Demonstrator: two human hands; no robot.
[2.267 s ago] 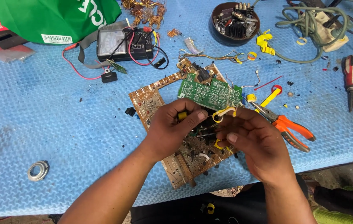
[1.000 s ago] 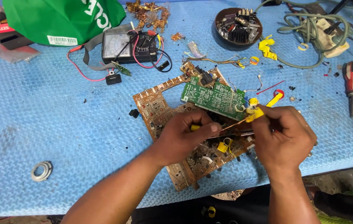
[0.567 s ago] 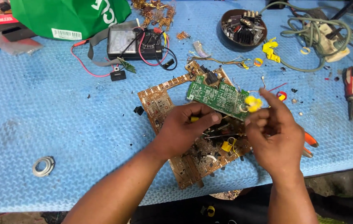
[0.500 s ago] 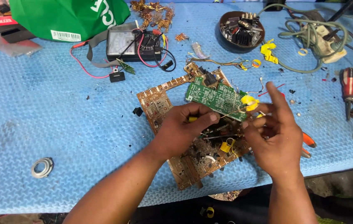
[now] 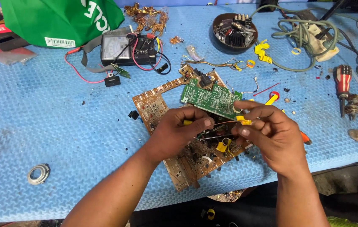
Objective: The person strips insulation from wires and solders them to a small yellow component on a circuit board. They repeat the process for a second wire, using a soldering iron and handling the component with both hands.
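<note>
Since half a second ago the right hand [image 5: 273,134] has drawn its fingers in from an open spread, and the yellow wire [image 5: 243,120] now sits pinched at its fingertips instead of lying loose by the green board [image 5: 212,99]. The left hand [image 5: 178,133] has barely shifted.

Both hands work over the brown board [image 5: 153,107], which lies flat on the blue mat [image 5: 53,130] near the table's 6 o'clock edge. The green board stands tilted on it, at 12 o'clock from the hands. The left hand is clenched around a thin tool with a yellow handle [image 5: 187,122]; its dark shaft points toward 3 o'clock, ending just beside the right fingertips. The right hand grasps the yellow wire between thumb and forefinger, at 3 o'clock from the left hand and close to it. A second yellow piece [image 5: 222,146] lies on the brown board just below the tool.

Orange-handled pliers [image 5: 305,138] peek out at 3 o'clock behind the right hand. A meter [image 5: 118,48] with red and black leads sits at 11 o'clock, beside a green bag [image 5: 57,19]. A dark bowl [image 5: 234,31] of parts is at 12 o'clock, a coil of grey cable [image 5: 309,31] at 1 o'clock, a screwdriver [image 5: 343,86] at 2 o'clock. A metal ring [image 5: 38,173] lies at 8 o'clock, well apart.
</note>
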